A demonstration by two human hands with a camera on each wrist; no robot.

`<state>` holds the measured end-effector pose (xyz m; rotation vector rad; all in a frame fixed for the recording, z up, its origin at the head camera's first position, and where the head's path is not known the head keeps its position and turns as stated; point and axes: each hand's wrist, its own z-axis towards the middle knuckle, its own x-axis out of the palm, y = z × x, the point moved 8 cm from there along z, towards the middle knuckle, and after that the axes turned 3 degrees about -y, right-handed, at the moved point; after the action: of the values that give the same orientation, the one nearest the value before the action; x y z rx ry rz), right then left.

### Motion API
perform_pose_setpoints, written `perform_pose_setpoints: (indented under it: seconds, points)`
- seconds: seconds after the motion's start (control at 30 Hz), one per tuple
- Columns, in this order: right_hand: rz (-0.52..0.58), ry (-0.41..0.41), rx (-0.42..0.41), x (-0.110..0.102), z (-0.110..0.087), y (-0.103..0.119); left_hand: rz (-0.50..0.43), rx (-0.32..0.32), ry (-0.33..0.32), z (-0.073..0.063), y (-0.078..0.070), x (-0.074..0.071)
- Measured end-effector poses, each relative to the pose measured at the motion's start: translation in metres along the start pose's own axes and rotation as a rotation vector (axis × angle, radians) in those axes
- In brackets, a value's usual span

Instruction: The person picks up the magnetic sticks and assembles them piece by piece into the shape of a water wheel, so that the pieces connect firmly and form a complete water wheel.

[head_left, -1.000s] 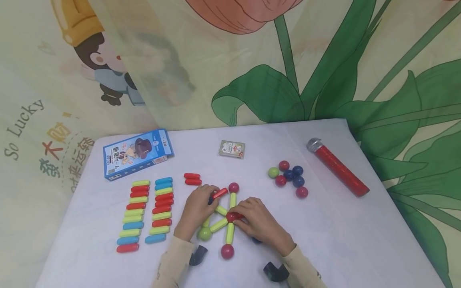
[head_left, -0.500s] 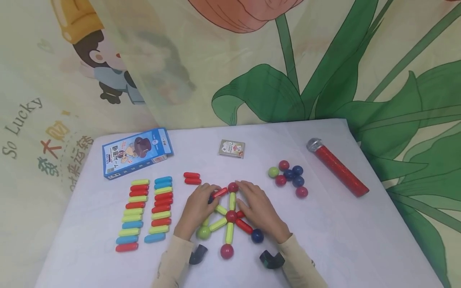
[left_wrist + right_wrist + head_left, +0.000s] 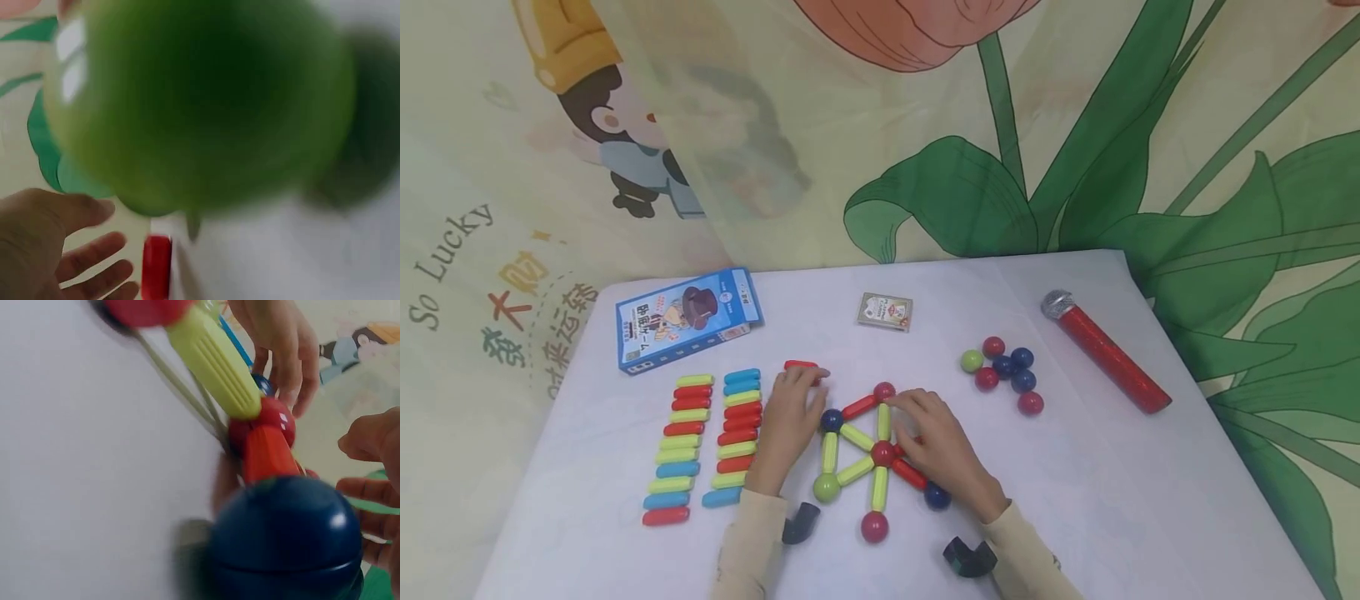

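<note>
A flat figure of magnetic rods and balls lies on the table, with a red ball [image 3: 883,453] at its hub. Yellow-green and red rods run from the hub to outer balls, including a green ball [image 3: 827,487] and a dark blue ball [image 3: 832,420]. A red rod [image 3: 859,407] links that blue ball to the top red ball [image 3: 884,391]. My left hand [image 3: 790,421] reaches over the loose red rods [image 3: 800,364], its fingers spread in the left wrist view. My right hand [image 3: 936,442] hovers at the figure's right side, fingertips near the top ball, covering part of one red rod.
Two columns of coloured rods [image 3: 677,443] lie at the left. Several loose balls [image 3: 1003,367] sit at the right, near a red microphone [image 3: 1105,354]. Farther back are a blue box [image 3: 688,321] and a small card pack [image 3: 884,311].
My left hand has let go of the red rod by the blue ball and moved up-left to the loose red rods. The right hand has moved from the hub toward the top ball.
</note>
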<state>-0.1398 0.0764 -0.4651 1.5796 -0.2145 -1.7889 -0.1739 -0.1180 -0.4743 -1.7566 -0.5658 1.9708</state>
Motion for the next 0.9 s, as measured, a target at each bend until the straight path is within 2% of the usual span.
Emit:
perform_pose_setpoints:
  seconds: [0.1, 0.27, 0.37, 0.5, 0.63, 0.77, 0.9]
  points:
    - [-0.015, 0.002, -0.103, 0.000, -0.011, 0.012, 0.041, -0.002, -0.057, 0.006, 0.010, -0.009]
    - [-0.060, 0.081, -0.200, 0.009, -0.024, 0.026, 0.096, -0.029, -0.001, 0.006, 0.017, -0.005]
    - [-0.074, 0.103, -0.230, 0.012, -0.025, 0.030, 0.043, -0.046, 0.029, 0.004, 0.015, -0.001]
    - [-0.073, 0.143, -0.270, 0.013, -0.023, 0.032, -0.130, -0.027, 0.108, 0.003, -0.001, 0.001]
    - [-0.096, 0.187, -0.326, 0.011, -0.021, 0.032, -0.261, 0.057, 0.227, 0.009, -0.029, 0.003]
    - [-0.096, 0.168, -0.361, 0.011, -0.021, 0.034, -0.275, 0.183, 0.376, 0.016, -0.056, 0.012]
    - [-0.139, 0.119, -0.367, 0.017, -0.023, 0.038, -0.246, 0.253, 0.498, 0.020, -0.067, 0.026]
